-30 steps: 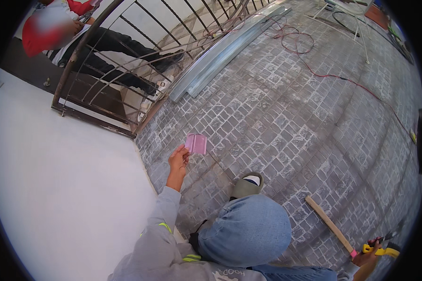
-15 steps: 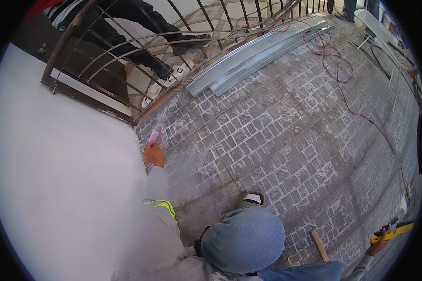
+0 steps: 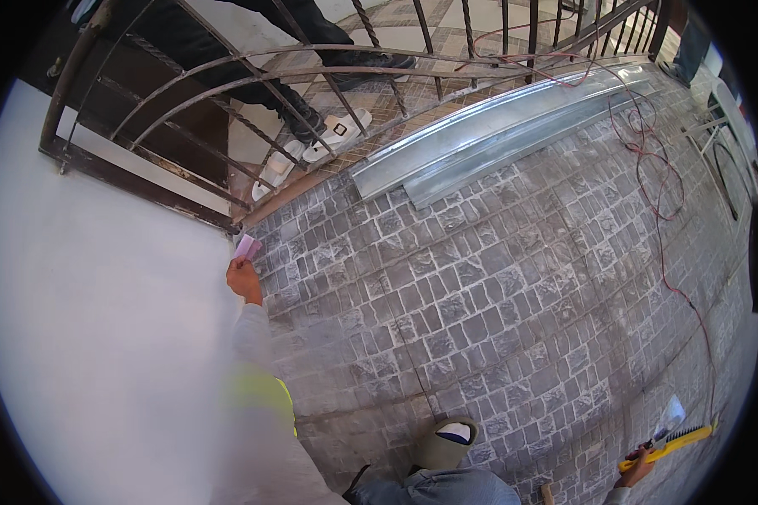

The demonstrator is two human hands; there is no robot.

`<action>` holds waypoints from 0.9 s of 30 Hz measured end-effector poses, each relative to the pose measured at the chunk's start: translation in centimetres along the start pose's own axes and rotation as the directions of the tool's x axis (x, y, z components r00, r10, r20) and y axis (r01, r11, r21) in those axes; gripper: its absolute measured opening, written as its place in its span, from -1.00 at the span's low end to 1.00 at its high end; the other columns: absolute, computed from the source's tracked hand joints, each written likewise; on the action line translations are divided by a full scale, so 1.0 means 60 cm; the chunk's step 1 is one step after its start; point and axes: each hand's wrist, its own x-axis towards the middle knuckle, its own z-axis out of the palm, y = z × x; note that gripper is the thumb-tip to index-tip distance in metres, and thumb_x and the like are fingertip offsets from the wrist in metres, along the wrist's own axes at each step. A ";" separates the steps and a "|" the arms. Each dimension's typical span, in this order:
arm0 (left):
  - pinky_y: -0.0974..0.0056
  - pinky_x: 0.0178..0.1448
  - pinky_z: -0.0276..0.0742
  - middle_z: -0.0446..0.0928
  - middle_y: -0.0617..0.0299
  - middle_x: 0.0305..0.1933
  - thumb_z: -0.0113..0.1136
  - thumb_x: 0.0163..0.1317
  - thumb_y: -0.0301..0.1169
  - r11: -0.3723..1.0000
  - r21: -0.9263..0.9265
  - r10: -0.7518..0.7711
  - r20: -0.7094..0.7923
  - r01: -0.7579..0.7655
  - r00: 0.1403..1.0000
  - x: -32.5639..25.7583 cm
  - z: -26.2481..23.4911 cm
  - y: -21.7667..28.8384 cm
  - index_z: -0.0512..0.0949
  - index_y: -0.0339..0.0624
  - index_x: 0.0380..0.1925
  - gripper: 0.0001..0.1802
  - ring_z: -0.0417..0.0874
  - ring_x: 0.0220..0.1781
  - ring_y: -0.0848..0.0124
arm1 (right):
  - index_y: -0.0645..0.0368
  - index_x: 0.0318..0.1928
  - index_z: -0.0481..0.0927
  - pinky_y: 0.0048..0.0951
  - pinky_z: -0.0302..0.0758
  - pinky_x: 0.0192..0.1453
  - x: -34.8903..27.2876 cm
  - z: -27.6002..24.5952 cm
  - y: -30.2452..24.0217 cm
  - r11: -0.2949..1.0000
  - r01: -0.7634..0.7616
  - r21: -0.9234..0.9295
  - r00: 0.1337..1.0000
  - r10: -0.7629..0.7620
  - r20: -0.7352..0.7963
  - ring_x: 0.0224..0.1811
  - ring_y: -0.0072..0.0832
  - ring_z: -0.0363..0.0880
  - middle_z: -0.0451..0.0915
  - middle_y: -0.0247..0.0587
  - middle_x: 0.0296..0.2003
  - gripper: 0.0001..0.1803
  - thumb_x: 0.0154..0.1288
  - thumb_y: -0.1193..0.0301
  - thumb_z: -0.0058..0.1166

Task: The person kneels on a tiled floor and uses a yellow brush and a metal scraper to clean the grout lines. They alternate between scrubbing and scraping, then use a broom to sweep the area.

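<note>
My left hand (image 3: 244,280) is closed on a small flat pink piece (image 3: 247,247), held low beside the foot of the white wall near the railing corner. Whether this piece is card, paper or something else I cannot tell. At the lower right my right hand (image 3: 637,466) grips a yellow brush (image 3: 669,449) with dark bristles. A dark-handled tool with a pale, shiny blade (image 3: 673,412), scraper-like, also sticks out from that hand. Beneath me lies the grey cobble-patterned floor (image 3: 446,324), with my shoe (image 3: 445,444) on it.
The white wall (image 3: 101,320) runs along my left. Ahead stands an iron railing (image 3: 312,80), with a person's legs (image 3: 286,101) behind it. Long metal channels (image 3: 514,126) lie along its base. A red cord (image 3: 661,244) trails down the right. A wooden handle (image 3: 547,494) shows at the lower edge.
The view has shifted, so the railing and metal channels look nearer. My left hand, still holding the pink piece, is closer to the railing corner. My right hand with the brush appears farther left and lower.
</note>
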 end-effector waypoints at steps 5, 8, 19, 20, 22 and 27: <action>0.19 -0.23 0.57 0.69 0.18 -0.41 0.27 0.00 -0.47 0.995 -0.029 -0.096 -0.029 0.096 0.995 0.034 0.033 0.011 0.71 -0.10 -0.44 -0.89 0.70 -0.37 0.24 | 0.19 -0.19 0.41 -0.59 0.38 -0.54 0.004 0.092 -0.024 0.997 0.018 -0.070 1.000 -0.016 0.023 -0.63 -0.62 0.38 0.42 -0.34 -0.57 -0.82 0.24 0.42 0.04; 0.20 -0.24 0.57 0.69 0.13 -0.41 0.27 -0.01 -0.46 0.976 -0.181 -0.115 0.036 0.120 0.993 0.051 0.059 -0.004 0.71 -0.17 -0.42 -0.88 0.70 -0.37 0.24 | 0.21 -0.19 0.42 -0.58 0.40 -0.51 0.010 0.127 -0.040 0.994 0.017 -0.107 0.999 -0.011 0.050 -0.62 -0.61 0.38 0.43 -0.32 -0.53 -0.82 0.23 0.43 0.03; 0.33 -0.26 0.56 0.66 0.18 -0.43 0.19 0.08 -0.47 0.860 -0.389 -0.257 0.232 0.332 0.938 0.108 0.149 -0.110 0.70 -0.28 -0.33 -0.82 0.63 -0.40 0.39 | 0.20 -0.28 0.40 -0.57 0.39 -0.49 0.036 0.200 -0.071 0.992 0.055 -0.116 0.990 -0.039 0.135 -0.61 -0.60 0.40 0.47 -0.26 -0.44 -0.87 0.20 0.47 0.04; 0.34 -0.27 0.56 0.65 0.19 -0.43 0.19 0.08 -0.48 0.880 -0.354 -0.246 0.232 0.317 0.941 0.114 0.156 -0.116 0.70 -0.28 -0.32 -0.81 0.62 -0.41 0.41 | 0.19 -0.29 0.38 -0.56 0.39 -0.49 0.032 0.208 -0.076 0.993 0.058 -0.102 0.990 -0.044 0.135 -0.61 -0.60 0.40 0.47 -0.26 -0.43 -0.87 0.19 0.47 0.04; 0.32 -0.20 0.55 0.66 0.19 -0.36 0.18 0.08 -0.51 0.861 -0.301 -0.320 0.308 0.410 0.896 0.122 0.165 -0.126 0.70 -0.26 -0.26 -0.77 0.64 -0.33 0.39 | 0.17 -0.32 0.36 -0.55 0.40 -0.50 0.021 0.222 -0.085 0.994 0.085 -0.063 0.982 -0.073 0.174 -0.62 -0.60 0.39 0.47 -0.25 -0.41 -0.87 0.17 0.48 0.03; 0.30 0.05 0.46 0.60 0.02 -0.01 0.17 0.05 -0.48 0.905 -0.228 -0.240 0.421 0.359 0.875 0.119 0.131 -0.123 0.55 -0.31 0.04 -0.53 0.60 -0.04 0.32 | 0.16 -0.35 0.32 -0.53 0.43 -0.53 -0.011 0.232 -0.106 0.997 0.057 -0.049 0.979 -0.046 0.200 -0.63 -0.58 0.42 0.47 -0.21 -0.39 -0.83 0.10 0.49 0.05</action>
